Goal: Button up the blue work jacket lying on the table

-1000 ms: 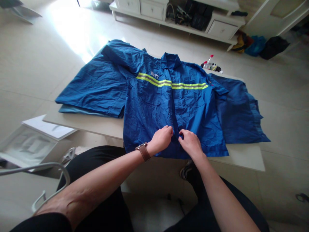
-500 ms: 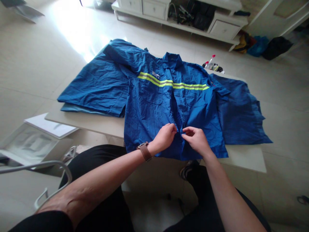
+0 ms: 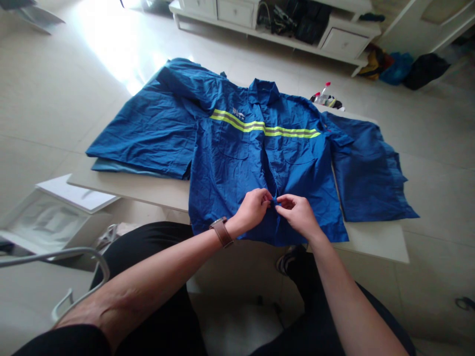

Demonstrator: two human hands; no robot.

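Note:
A blue work jacket (image 3: pixel 230 173) with a yellow and grey reflective stripe (image 3: pixel 256 126) across its chest lies spread face up, its collar away from me. Its front is joined near the stripe and gapes below. At the lower front opening, my left hand (image 3: pixel 256 205) pinches one edge of the cloth. My right hand (image 3: pixel 297 210) grips the facing edge, and the fingertips of both hands nearly meet. Any button between the fingers is too small to make out. A brown-strapped watch (image 3: pixel 221 232) is on my left wrist.
Folded blue garments lie left (image 3: pixel 144 133) and right (image 3: pixel 371 173) of the jacket on a pale table (image 3: pixel 382 242). Bottles with red caps (image 3: pixel 323 96) stand behind its far right edge. A white box (image 3: pixel 48 217) is at left, and a white cabinet (image 3: pixel 237 15) stands beyond.
My right hand has shifted slightly left, closing the gap to my left hand. A bit of blue cloth is now raised between the fingertips. The jacket otherwise lies the same.

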